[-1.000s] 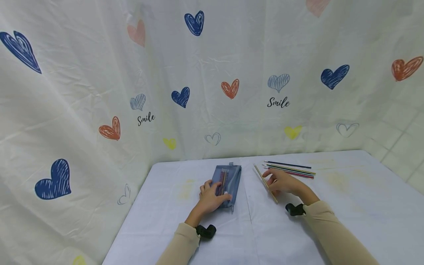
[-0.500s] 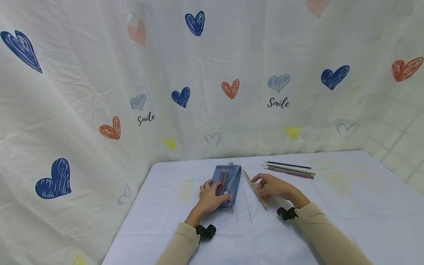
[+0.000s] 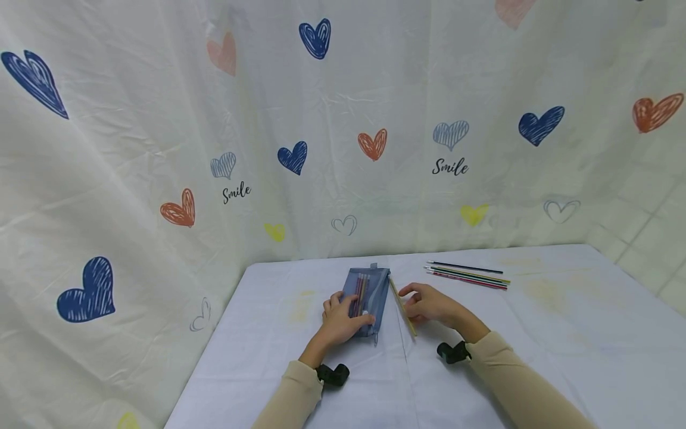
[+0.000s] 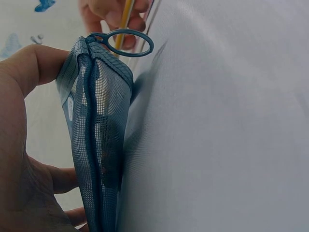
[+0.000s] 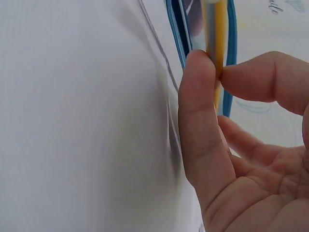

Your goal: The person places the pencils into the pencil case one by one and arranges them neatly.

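A blue mesh zip pouch [image 3: 379,298] lies on the table, with several pencils [image 3: 360,292] showing through its top. My left hand [image 3: 343,322] rests on it, thumb and fingers spread across its upper face. In the left wrist view, the pouch's zip side [image 4: 104,125] has a ring-shaped pull [image 4: 129,42] at the end. My right hand [image 3: 434,307] pinches a yellow pencil [image 3: 402,307] between thumb and fingers, just right of the pouch. The yellow pencil's far end is at the pouch's far right corner; whether it touches is unclear.
Several loose pencils [image 3: 468,275] lie side by side at the back right of the white-covered table [image 3: 536,333]. A white curtain [image 3: 407,71] printed with hearts hangs behind. Each wrist carries a black camera mount [image 3: 333,375].
My right hand has carried the yellow pencil leftward from near the loose pencils to the pouch's right edge. The left hand and pouch have stayed in place.
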Demonstrator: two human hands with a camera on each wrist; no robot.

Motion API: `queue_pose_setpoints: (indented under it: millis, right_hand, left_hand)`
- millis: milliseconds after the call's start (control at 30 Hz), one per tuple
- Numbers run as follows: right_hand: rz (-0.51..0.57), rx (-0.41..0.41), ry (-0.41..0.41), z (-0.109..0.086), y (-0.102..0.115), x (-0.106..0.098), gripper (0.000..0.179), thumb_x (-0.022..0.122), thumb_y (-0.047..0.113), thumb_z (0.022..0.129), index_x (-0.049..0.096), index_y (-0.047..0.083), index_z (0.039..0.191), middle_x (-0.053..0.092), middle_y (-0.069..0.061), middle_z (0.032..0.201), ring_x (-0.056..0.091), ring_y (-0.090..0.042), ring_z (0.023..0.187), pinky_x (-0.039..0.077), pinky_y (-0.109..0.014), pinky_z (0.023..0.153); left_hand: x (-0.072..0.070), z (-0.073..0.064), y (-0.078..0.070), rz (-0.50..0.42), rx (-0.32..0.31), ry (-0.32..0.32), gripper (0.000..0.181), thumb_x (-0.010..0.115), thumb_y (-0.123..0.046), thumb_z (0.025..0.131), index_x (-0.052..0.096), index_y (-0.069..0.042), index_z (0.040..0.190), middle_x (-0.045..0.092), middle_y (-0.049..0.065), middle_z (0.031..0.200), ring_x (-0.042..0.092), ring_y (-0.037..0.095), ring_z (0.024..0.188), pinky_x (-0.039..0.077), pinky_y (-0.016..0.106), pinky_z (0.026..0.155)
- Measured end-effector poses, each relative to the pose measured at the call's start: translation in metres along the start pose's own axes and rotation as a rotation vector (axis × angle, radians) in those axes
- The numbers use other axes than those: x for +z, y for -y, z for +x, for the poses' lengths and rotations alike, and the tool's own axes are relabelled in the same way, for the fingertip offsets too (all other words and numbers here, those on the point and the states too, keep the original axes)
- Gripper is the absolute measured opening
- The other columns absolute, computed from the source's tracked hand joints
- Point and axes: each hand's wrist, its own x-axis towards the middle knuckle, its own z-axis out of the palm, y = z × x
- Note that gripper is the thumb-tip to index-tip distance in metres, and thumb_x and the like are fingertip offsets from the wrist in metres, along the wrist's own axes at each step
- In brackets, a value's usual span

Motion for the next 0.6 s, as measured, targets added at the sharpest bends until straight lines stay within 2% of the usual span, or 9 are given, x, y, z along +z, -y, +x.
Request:
queue_pose_setpoints:
  millis: [267, 600]
  right_hand:
    - [0.082, 0.022, -0.007, 0.003, 0.002, 0.012, 0.049, 0.066, 0.004, 0.091, 0.051, -0.003, 0.137, 0.062, -0.012, 0.098, 0.064, -0.02, 0.08, 0.058, -0.034, 0.073]
    - [0.111, -0.017, -0.043, 0.006, 0.007, 0.023, 0.053, 0.065, 0.001, 0.086, 0.051, -0.006, 0.137, 0.064, -0.01, 0.094, 0.062, -0.017, 0.076, 0.056, -0.033, 0.071]
  left_hand:
    - [0.0, -0.001, -0.001, 0.005, -0.015, 0.0, 0.086, 0.074, -0.057, 0.08, 0.05, -0.015, 0.151, 0.027, 0.018, 0.162, 0.024, 0.04, 0.142, 0.03, 0.065, 0.111]
    - [0.001, -0.001, 0.0, 0.008, -0.01, -0.001, 0.087, 0.074, -0.057, 0.08, 0.049, -0.014, 0.151, 0.026, 0.018, 0.161, 0.026, 0.039, 0.141, 0.03, 0.067, 0.109]
